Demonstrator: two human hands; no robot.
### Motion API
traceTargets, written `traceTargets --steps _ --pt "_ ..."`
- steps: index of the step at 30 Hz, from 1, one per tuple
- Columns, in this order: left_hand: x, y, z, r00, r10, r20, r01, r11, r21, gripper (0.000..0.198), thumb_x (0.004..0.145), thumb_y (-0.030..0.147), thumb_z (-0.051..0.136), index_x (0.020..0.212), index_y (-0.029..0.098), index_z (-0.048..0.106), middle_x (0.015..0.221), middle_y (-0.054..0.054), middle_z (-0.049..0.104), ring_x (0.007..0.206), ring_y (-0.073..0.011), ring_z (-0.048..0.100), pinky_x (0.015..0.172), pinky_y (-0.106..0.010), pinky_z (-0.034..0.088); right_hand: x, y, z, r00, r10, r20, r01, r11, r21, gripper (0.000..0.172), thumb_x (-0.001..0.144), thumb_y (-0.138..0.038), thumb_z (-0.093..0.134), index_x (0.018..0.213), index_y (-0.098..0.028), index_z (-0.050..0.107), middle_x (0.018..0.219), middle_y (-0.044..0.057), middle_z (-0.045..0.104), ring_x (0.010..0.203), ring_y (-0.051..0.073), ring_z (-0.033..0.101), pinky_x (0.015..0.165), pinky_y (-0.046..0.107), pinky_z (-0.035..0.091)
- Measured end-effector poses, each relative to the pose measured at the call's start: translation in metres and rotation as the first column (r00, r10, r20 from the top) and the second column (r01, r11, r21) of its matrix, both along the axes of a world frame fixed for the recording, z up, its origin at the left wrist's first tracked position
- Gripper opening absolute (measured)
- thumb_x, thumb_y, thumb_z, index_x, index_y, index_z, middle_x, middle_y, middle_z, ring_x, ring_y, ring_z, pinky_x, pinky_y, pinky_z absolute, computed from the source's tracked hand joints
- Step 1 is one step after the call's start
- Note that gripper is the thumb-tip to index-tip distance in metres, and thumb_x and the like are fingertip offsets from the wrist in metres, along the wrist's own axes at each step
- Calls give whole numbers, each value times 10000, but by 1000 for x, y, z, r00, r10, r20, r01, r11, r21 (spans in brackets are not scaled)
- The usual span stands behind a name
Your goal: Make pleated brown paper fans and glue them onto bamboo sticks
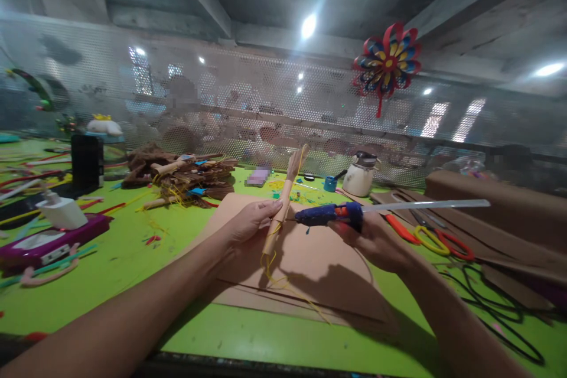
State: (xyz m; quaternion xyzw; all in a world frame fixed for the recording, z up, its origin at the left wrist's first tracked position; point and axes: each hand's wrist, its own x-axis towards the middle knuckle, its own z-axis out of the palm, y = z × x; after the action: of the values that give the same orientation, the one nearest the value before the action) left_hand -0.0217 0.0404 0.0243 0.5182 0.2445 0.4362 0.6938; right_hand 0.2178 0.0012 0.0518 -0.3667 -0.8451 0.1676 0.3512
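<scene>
My left hand (250, 221) is closed around a rolled tan paper stick (283, 198) with yellow strands (272, 266) hanging from its lower end. It holds the stick tilted above a stack of brown sheets (310, 271). My right hand (376, 239) grips a blue glue gun (330, 214) with a long clear glue stick (432, 205) jutting out of its back. The gun's nozzle points left and nearly touches the middle of the tan stick.
A green table (133, 260) carries a pile of brown finished pieces (186, 177), scissors with orange and yellow handles (425, 236), a white jar (359, 176), a blue pot (330, 183), a purple box (48, 242), black cable (491, 301) and brown rolls (496, 195). A paper pinwheel (387, 62) hangs on the perforated back screen.
</scene>
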Motion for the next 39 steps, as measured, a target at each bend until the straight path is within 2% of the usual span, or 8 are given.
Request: traceTargets --steps 8,15,18,22,30,35,39 --pt "2 -5 3 998 48 -37 -48 999 6 206 776 291 592 813 89 606 543 24 479 481 -58 394 607 -227 396 -5 3 1 990 -122 -64 129 986 104 253 846 -370 444 742 -154 523 614 -6 440 543 111 375 496 237 339" --pt "1 -4 2 1000 16 8 -16 1000 -7 199 784 300 581 787 102 600 542 13 484 491 -70 411 546 -212 371 -4 -2 2 998 -55 8 55 996 66 248 859 -351 421 769 -149 533 633 -1 473 557 108 401 506 227 350" --pt "1 -2 2 1000 10 16 -10 1000 5 213 784 295 581 830 89 614 528 10 476 481 -71 396 526 -207 359 -4 -2 1 998 -54 29 52 997 50 250 849 -367 429 769 -154 535 679 10 497 604 121 431 535 232 370" --pt "0 -1 1 1000 7 21 -8 1000 17 231 791 304 572 818 79 617 531 8 479 491 -69 401 533 -206 362 -6 -4 1 996 -57 72 57 998 2 286 851 -396 412 768 -151 536 654 9 484 574 112 409 493 221 354" --pt "-1 -1 0 999 35 -2 -35 999 1 238 770 321 593 807 87 616 575 -14 530 540 -93 466 562 -216 390 -5 -8 3 990 -73 118 67 997 49 269 851 -372 429 698 -158 485 620 -9 446 552 93 374 471 206 316" --pt "1 -1 2 999 24 25 -24 999 -22 227 769 308 598 824 87 610 559 -10 523 531 -91 464 552 -210 386 -4 -6 2 999 -26 40 25 999 19 250 860 -372 411 759 -158 492 665 2 456 588 104 392 505 214 348" --pt "1 -1 2 1000 20 18 -19 999 -30 216 767 296 600 835 91 609 518 5 494 527 -98 463 561 -221 396 -5 -5 2 993 -83 84 78 995 57 262 857 -370 410 705 -162 459 644 -4 433 574 102 364 496 219 320"
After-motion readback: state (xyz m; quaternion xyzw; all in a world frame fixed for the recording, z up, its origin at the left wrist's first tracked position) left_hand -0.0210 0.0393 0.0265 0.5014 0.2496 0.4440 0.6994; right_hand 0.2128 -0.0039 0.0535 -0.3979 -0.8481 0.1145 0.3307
